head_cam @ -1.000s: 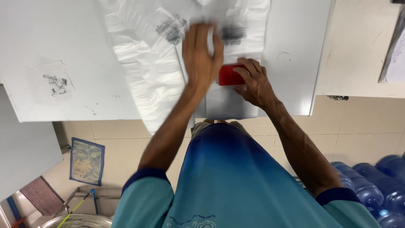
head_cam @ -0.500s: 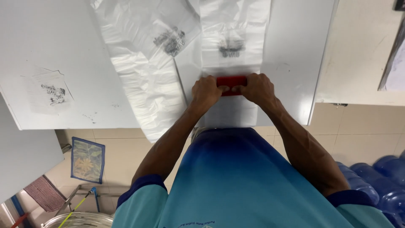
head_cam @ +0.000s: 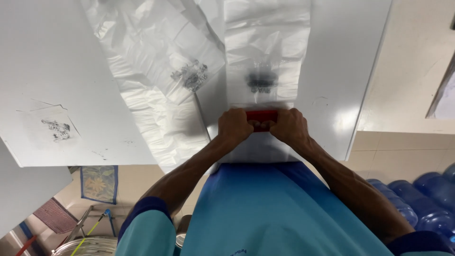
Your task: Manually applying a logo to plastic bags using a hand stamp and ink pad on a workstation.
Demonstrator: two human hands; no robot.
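Red block [head_cam: 261, 116], a small flat tool held crosswise, sits clamped between both hands at the near edge of the white tabletop [head_cam: 341, 71], just above the wearer's blue shirt [head_cam: 279, 208]. Left hand [head_cam: 235, 126] grips its left end, with the fingers [head_cam: 246, 124] curled shut around it and the knuckles turned up. Right hand [head_cam: 290, 127] closes on the right end in the same way, its fingers [head_cam: 275, 125] wrapped tight, so only the middle strip of red shows between the two fists. Thumbs nearly meet under the block; whether they touch I cannot tell.

Under the block lies a clear plastic bag [head_cam: 263, 61] with a dark printed mark, stretched flat and running away from the hands up the tabletop. The block presses on the bag's near part. Just left of it a second plastic bag [head_cam: 156, 76] lies crumpled and slanted, bearing a similar dark mark, its lower end hanging over the tabletop's near edge. Farther left, well apart, a smaller printed bag [head_cam: 54, 128] lies flat near the edge.

Off the tabletop, blue water bottles [head_cam: 426, 194] stand on the tiled floor at the right.
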